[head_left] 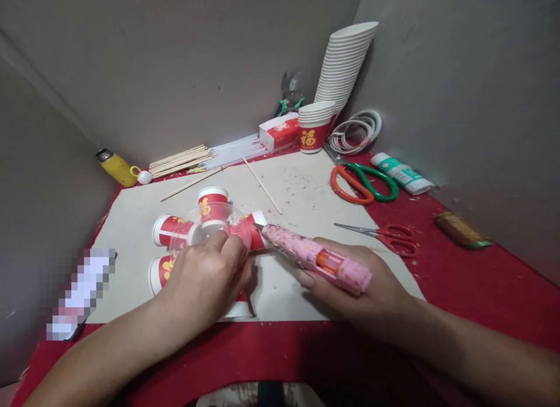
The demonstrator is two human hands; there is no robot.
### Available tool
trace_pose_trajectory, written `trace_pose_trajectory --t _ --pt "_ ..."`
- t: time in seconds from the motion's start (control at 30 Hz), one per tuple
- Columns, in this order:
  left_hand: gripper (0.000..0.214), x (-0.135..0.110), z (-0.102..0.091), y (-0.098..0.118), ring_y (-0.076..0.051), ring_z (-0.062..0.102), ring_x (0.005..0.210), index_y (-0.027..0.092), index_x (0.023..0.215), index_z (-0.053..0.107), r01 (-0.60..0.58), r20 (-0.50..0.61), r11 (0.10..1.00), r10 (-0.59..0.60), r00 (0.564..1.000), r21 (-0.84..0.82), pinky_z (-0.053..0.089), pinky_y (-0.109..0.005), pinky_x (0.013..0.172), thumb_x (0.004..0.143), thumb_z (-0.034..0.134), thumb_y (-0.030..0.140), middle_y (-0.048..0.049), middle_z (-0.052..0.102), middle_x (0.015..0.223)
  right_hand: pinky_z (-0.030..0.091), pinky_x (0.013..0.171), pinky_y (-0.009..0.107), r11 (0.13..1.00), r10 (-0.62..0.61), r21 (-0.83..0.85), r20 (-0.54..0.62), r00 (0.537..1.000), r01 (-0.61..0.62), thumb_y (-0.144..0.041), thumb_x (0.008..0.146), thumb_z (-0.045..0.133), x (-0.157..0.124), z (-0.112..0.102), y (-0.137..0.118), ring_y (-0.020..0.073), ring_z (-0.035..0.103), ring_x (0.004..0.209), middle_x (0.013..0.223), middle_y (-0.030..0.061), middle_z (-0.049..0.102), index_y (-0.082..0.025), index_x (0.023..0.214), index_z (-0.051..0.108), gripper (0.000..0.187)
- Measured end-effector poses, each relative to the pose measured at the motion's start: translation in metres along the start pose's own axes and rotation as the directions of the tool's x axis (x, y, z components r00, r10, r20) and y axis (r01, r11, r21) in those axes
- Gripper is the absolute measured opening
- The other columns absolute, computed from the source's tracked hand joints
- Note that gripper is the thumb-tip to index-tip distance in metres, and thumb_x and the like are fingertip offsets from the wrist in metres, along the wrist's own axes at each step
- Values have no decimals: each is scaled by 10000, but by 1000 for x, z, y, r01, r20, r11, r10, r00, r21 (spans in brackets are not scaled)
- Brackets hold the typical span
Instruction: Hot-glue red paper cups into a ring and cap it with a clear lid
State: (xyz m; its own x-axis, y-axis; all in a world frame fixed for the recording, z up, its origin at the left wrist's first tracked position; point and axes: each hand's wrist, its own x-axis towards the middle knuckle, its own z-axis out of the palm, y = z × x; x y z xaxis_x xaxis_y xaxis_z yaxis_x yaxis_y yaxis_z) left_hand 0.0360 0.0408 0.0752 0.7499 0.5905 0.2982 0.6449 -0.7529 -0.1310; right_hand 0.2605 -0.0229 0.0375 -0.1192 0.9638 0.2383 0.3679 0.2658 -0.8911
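Note:
My left hand (205, 276) rests closed over a clear plastic dome (210, 226) that sits on a ring of red-and-white paper cups (168, 229) laid on their sides. My right hand (350, 284) grips a pink glue gun (319, 258), its metal tip (259, 226) pointing left at the cups just beside the dome. Both hands lie over a beige cardboard sheet (306, 191) on a red tabletop.
Behind lie wooden sticks (177, 160), a loose stick (262, 185), a yellow bottle (116, 168), a tissue box (280, 133), stacked cups (341, 69), coiled white cable (356, 130). To the right are orange-green scissors (363, 182), small red scissors (385, 232), a white tube (402, 174). Grey walls enclose the table.

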Motion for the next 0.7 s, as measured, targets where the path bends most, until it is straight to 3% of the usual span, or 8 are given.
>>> trace_pose_trajectory --t 0.13,0.23,0.57,0.7 --pt "180 -2 3 0 -171 577 511 166 728 611 -36 -119 999 36 992 -2 408 -279 419 899 562 197 -39 615 652 377 454 244 1000 12 18 -21 1000 -12 -339 893 585 0 2 -1 96 407 473 561 -51 476 -227 683 483 259" --pt "195 -2 5 0 -158 571 476 168 710 627 -62 -196 998 63 979 9 399 -271 403 897 574 170 -25 620 618 368 460 246 1000 21 4 -15 1000 -21 -345 885 589 0 2 0 96 406 484 568 -47 495 -223 699 493 242" --pt "232 -2 2 1 -139 536 453 166 657 609 -74 -216 997 78 973 27 401 -268 399 889 600 168 -18 598 596 372 496 251 999 53 -7 39 998 -52 -361 888 598 -2 8 11 98 448 518 616 -37 563 -196 783 595 195" --pt "232 -1 3 1 -132 541 448 169 662 609 -76 -227 997 80 971 24 387 -264 399 894 602 177 -8 596 584 360 501 254 997 53 46 59 997 -55 -347 871 599 2 10 12 92 410 517 598 -49 504 -191 750 568 200"
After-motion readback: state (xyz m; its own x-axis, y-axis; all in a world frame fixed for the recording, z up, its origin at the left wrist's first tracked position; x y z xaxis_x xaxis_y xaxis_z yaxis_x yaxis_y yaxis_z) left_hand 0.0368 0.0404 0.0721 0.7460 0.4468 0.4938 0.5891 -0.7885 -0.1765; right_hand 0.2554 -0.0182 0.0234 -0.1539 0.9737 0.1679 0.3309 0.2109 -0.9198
